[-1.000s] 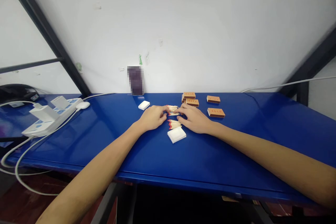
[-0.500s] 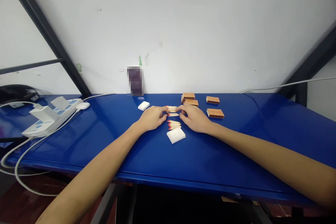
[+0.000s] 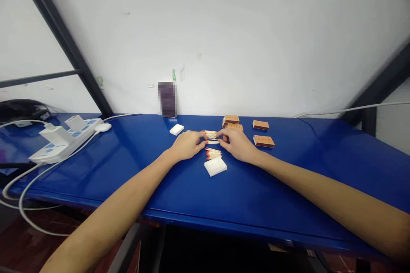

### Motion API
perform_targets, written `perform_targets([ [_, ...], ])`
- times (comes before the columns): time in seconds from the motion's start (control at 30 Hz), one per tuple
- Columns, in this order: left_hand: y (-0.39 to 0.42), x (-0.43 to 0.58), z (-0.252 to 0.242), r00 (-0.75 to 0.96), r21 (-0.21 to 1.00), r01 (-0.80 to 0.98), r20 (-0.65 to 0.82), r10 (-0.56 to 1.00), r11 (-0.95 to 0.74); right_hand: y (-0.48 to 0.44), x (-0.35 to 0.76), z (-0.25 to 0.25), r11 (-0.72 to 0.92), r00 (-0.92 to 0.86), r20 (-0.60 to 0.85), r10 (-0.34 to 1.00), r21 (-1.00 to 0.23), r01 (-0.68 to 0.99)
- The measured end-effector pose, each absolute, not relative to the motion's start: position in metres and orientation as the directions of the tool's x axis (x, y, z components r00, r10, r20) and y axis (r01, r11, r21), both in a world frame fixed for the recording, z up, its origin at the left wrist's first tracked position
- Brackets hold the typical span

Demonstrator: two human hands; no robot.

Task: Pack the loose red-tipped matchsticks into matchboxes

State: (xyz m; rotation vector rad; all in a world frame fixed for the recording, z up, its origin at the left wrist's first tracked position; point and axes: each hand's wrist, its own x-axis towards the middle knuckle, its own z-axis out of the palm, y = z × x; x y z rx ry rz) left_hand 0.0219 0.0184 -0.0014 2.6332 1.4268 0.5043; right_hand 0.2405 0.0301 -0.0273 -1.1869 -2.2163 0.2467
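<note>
My left hand (image 3: 188, 145) rests on the table with thumb and fingertips curled at the red heads of several loose matches (image 3: 212, 141). Opposite it, my right hand (image 3: 237, 144) has its thumb and forefinger pinched at the plain ends of the same matches. Behind them lies a looser heap of matches (image 3: 210, 134), partly hidden by the fingers. Closer to me is a second small pile of matches (image 3: 213, 153), heads to the left. A white matchbox tray (image 3: 215, 166) sits just in front of that pile, touching or nearly touching it.
Another white tray (image 3: 176, 129) lies behind my left hand. Stacked matchboxes (image 3: 231, 118) stand beyond my right hand, with single matchboxes (image 3: 263, 141) to their right. A white power strip (image 3: 67, 143) with cables occupies the left side. A pixelated dark object (image 3: 168, 100) leans on the wall.
The fingertips of both hands have shifted slightly at the match ends, and the matches between them sit closer to the heap behind. The whole view has moved a little.
</note>
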Motion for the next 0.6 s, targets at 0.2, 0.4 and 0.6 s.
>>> perform_targets([
  [0.2,0.0192,0.0215,-0.0027,0.515,0.251,0.784,0.248,0.821,-0.568,0.0293,0.2417,-0.0273,0.603,-0.45,0.418,0.79,-0.393,0.694],
  [0.4,0.0178,0.0196,-0.0011,0.566,0.228,0.751,0.262,0.782,-0.62,0.0263,0.2413,-0.0247,0.625,-0.488,0.406,0.773,-0.354,0.696],
  [0.6,0.0181,0.0195,-0.0003,0.621,0.284,0.679,0.269,0.736,-0.677,0.024,0.2417,-0.0232,0.685,-0.542,0.423,0.726,-0.382,0.62],
])
